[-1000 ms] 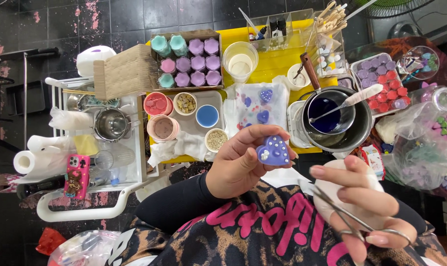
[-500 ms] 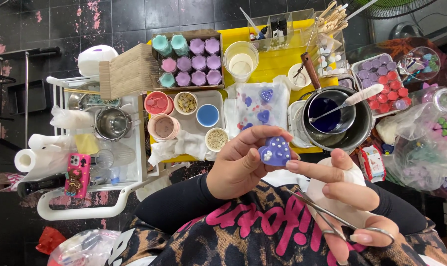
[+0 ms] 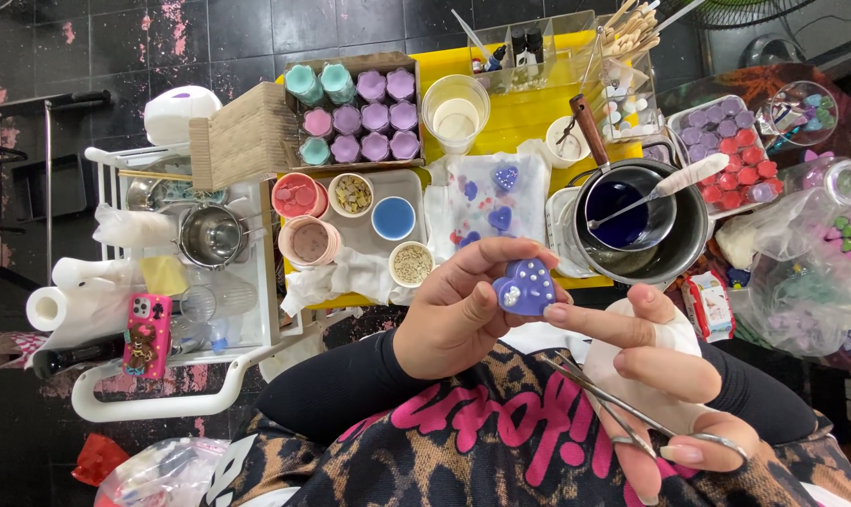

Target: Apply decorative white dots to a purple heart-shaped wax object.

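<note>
Grasped: blue heart-shaped piece (image 3: 527,287), studded with small white beads, pinched between thumb and fingers of the left hand (image 3: 458,314) at frame centre. Right hand (image 3: 665,390), at four o'clock from the heart, fingers curled around slim metal tweezers (image 3: 622,418) and a wad of white tissue (image 3: 646,324); its forefinger tip sits just beside the heart's lower edge.

Surroundings, from the heart:
- Twelve o'clock: white cloth (image 3: 486,202) bearing further blue and purple hearts, on a yellow table (image 3: 524,117).
- Two o'clock: metal pot (image 3: 643,221) holding a smaller pan of dark blue liquid, spatula resting across.
- Ten o'clock: grey tray (image 3: 360,235) with small bowls; beyond it, a box of pastel moulded pieces (image 3: 360,117).
- Nine o'clock: white trolley (image 3: 195,282), paper roll (image 3: 64,305), pink phone (image 3: 146,335).
</note>
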